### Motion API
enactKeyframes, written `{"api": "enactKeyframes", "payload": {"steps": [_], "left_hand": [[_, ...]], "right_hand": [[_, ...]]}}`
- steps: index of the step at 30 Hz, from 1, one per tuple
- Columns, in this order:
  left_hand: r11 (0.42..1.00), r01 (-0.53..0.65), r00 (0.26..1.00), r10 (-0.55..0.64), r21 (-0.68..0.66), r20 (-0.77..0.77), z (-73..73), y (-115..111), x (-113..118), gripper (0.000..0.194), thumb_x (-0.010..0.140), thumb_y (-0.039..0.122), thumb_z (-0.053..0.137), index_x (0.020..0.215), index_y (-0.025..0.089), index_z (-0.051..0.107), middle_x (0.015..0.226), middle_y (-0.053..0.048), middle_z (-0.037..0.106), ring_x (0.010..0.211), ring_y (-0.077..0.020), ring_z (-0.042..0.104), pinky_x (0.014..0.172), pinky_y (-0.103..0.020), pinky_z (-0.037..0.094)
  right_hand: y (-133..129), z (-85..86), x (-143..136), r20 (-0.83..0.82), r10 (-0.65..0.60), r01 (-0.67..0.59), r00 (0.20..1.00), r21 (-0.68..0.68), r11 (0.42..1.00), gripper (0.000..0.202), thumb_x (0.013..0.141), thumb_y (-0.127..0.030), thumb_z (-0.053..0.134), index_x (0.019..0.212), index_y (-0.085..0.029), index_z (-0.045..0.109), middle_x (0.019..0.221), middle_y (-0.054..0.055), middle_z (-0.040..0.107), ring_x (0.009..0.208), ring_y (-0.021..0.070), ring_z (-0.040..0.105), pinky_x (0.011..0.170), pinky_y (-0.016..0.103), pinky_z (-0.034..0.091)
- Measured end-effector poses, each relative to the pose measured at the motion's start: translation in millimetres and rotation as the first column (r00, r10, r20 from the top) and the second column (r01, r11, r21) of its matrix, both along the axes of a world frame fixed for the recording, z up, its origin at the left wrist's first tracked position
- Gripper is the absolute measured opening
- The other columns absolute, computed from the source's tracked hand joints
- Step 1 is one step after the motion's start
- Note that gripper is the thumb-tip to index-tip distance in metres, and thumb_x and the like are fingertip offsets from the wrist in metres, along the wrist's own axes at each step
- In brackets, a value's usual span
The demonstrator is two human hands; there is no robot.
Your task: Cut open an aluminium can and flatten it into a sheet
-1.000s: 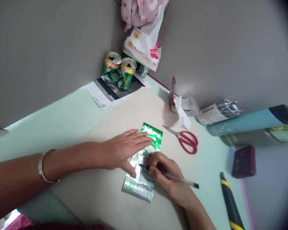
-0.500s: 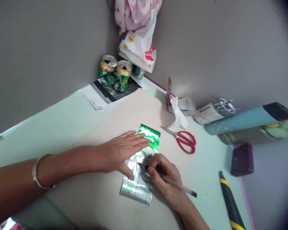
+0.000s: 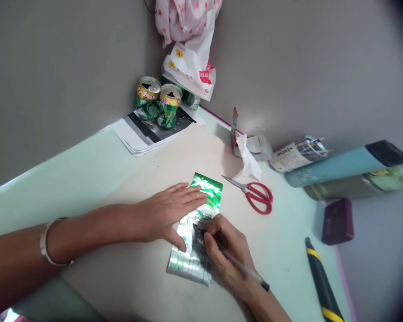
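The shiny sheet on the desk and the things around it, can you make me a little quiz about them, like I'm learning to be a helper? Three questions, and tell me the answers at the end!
1. Pick one. The handles of the scissors are: A) blue, B) red, C) yellow.
2. True or false? The pen is in the person's left hand.
3. Fill the gap. The shiny sheet partly under the left hand is green and ____.

Key
1. B, red.
2. False. The right hand holds it.
3. Silver.
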State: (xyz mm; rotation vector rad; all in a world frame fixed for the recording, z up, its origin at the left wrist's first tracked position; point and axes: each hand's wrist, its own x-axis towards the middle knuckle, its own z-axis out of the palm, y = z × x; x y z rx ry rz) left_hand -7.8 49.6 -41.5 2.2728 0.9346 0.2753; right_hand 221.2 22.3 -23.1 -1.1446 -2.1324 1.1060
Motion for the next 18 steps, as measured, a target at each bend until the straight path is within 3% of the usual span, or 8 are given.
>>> {"api": "enactKeyframes", "payload": {"steps": [14, 18], "left_hand": [[1.0, -0.014, 1.0, 0.014, 0.005, 0.012, 1.7, -0.9, 0.2, 0.097, 0.079, 0.055, 0.077, 0.154, 0.017, 0.03, 0.163, -0.015, 0.027, 0.153, -0.0283, 0.018, 0.125, -0.043, 0.004], [1.0, -0.011, 1.0, 0.011, 0.012, -0.004, 1.5, -0.6, 0.5, 0.098, 0.078, 0.056, 0.077, 0.155, 0.016, 0.029, 0.164, -0.015, 0.026, 0.153, -0.0287, 0.017, 0.125, -0.043, 0.004]], "right_hand": [[-2.7, -0.7, -5.1, 0.013, -0.127, 0.127, 0.992, 0.009, 0.992, 0.018, 0.093, -0.02, 0.05, 0.077, -0.023, 0.042, 0.07, -0.004, 0.044, 0.06, 0.0126, 0.041, 0.055, 0.026, 0.033], [-4.4, -1.3, -6.9, 0.007, -0.113, 0.113, 0.994, 0.0, 0.994, 0.018, 0.092, -0.019, 0.052, 0.077, -0.023, 0.041, 0.069, -0.004, 0.044, 0.06, 0.0124, 0.041, 0.055, 0.025, 0.033]]}}
